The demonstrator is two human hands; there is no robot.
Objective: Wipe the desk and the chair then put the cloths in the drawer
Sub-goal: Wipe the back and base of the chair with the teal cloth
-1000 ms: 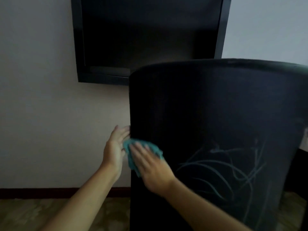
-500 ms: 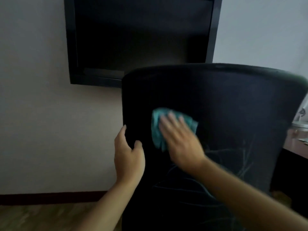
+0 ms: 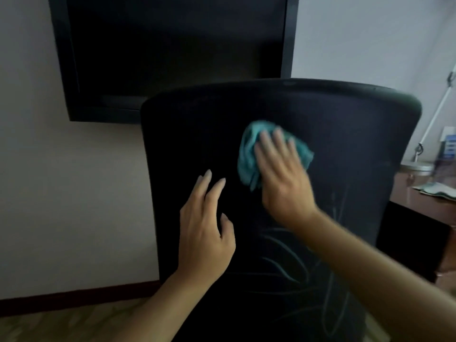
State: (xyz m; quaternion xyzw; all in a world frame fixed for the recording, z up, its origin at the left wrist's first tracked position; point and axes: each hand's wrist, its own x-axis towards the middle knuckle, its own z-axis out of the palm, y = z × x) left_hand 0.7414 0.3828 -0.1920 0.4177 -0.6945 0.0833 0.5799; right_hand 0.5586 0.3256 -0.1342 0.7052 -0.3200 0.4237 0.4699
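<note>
The right hand (image 3: 283, 183) presses a bunched teal cloth (image 3: 249, 154) flat-palmed against the back of the chair (image 3: 345, 144), fingers spread over it rather than pinching. Just left of it, the left hand (image 3: 204, 233) rests open and empty on the backrest, steadying it. Broad overlapping strokes toward the faint streaks (image 3: 291, 262) below the cloth should serve best. Right of the chair, the desk (image 3: 424, 206) holds a lamp base (image 3: 417, 166); nothing blocks the wiping.

Teal cloth (image 3: 246, 154), black chair (image 3: 345, 134), dark screen (image 3: 172, 45)
</note>
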